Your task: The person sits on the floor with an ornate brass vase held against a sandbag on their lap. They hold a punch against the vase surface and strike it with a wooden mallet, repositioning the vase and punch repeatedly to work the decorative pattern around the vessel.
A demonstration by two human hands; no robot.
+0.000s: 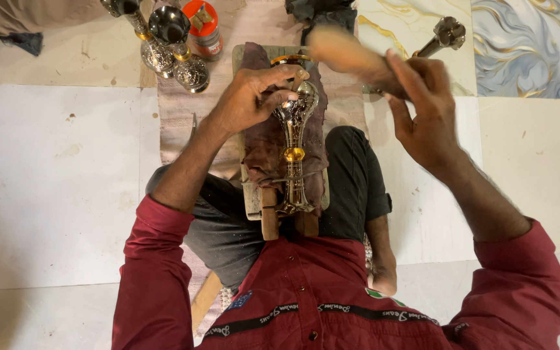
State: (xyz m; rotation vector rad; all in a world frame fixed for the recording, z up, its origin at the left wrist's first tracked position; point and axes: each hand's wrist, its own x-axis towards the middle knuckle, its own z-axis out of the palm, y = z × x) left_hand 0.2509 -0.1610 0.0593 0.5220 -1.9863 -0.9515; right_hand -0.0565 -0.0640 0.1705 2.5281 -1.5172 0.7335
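Note:
A shiny engraved metal goblet [295,139] with a gold band lies lengthwise on a dark cloth [264,146] over a wooden block [268,217] between my knees. My left hand [251,97] rests on the goblet's bowl, fingers pinched around a small tool against the metal. My right hand [422,107] is raised to the right, gripping a wooden mallet [345,52] that is blurred above the bowl.
Two finished engraved goblets [173,48] and an orange-capped can [202,26] stand at the top left. Another goblet [442,35] lies at the top right by marbled sheets [533,45]. Dark cloth [322,10] lies beyond the block. White floor tiles [53,181] spread around.

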